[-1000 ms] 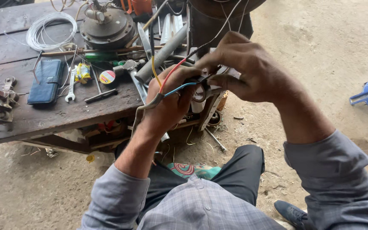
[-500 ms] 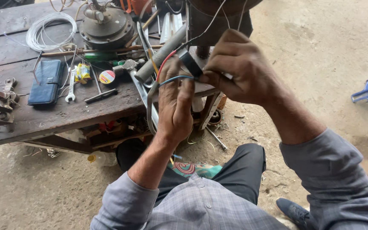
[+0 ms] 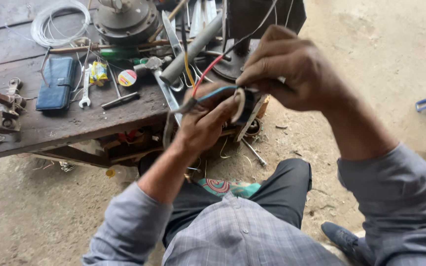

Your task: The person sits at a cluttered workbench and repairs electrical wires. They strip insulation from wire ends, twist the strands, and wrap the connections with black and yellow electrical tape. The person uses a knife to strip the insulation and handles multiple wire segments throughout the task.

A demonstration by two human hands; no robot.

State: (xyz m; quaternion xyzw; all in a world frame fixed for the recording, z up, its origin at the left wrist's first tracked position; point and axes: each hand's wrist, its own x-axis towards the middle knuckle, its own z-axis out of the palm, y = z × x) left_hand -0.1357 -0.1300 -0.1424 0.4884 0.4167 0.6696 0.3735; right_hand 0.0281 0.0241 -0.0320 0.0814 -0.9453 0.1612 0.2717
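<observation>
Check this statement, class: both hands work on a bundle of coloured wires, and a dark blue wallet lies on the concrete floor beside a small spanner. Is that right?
Not quite. The head view shows the dark blue wallet lying on the wooden table, not on the floor. The rest holds: the small spanner lies beside it, and the left hand and right hand work on the coloured wires.
</observation>
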